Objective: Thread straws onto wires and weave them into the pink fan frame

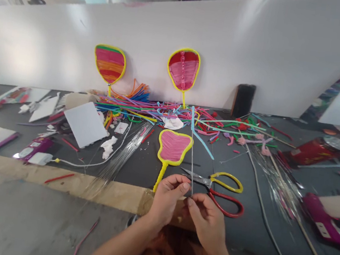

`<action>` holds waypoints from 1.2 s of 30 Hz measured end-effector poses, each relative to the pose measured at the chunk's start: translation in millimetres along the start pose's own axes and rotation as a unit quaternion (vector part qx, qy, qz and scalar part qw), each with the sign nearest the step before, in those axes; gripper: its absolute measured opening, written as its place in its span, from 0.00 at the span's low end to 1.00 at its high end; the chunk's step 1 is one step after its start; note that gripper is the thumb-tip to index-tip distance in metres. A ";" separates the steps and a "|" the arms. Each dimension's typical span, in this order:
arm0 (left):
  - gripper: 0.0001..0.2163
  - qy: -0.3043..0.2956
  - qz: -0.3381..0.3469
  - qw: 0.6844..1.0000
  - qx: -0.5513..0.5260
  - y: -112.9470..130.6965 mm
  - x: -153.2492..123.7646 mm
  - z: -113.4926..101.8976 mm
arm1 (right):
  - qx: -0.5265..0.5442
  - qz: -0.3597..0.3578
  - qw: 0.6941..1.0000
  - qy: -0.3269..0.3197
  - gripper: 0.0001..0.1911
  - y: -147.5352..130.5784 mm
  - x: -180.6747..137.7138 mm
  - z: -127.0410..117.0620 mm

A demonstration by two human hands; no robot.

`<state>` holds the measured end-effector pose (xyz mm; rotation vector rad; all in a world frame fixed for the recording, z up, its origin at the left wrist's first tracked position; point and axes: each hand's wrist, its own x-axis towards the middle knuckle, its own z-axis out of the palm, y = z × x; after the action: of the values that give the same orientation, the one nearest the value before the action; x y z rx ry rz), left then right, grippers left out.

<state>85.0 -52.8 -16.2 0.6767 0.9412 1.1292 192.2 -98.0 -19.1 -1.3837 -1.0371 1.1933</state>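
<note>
My left hand (168, 198) and my right hand (206, 220) meet at the near table edge, both pinched on the lower end of a thin silver wire (191, 170) that runs up and away, with a light blue pipe cleaner (193, 124) along its far part. Just beyond my hands lies a pink fan with a yellow rim and handle (171, 148). Scissors with one yellow and one red loop (221, 188) lie right of it, blades pointing left.
Two finished fans (109, 65) (183, 70) lean on the white partition (261, 51). A heap of coloured pipe cleaners (165, 112) spreads across the back. White sheets (85, 124), a glue gun (327, 221), a red can (314, 150), wire bundles (122, 154) and a dark box (243, 100) surround them.
</note>
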 end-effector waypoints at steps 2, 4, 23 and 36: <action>0.07 -0.013 0.005 0.999 0.033 3.5 1.8 -1.4 | 0.045 0.030 0.998 -0.010 0.14 2.9 0.1 -1.2; 0.08 -0.025 0.005 0.998 0.062 7.2 3.3 -3.3 | 0.088 0.054 0.994 -0.025 0.14 6.2 0.3 -2.9; 0.13 -0.094 -0.097 0.985 0.107 16.3 14.3 -8.4 | -0.084 -0.024 0.996 0.009 0.13 15.5 -3.8 -4.1; 0.13 -0.135 -0.113 0.967 0.186 31.8 20.5 -2.4 | -0.214 -0.112 0.970 0.039 0.10 18.5 -0.4 -9.6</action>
<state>71.7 -23.5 3.9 0.9740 0.9758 0.6428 201.7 -102.4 -37.2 -1.5734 -1.4102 0.7691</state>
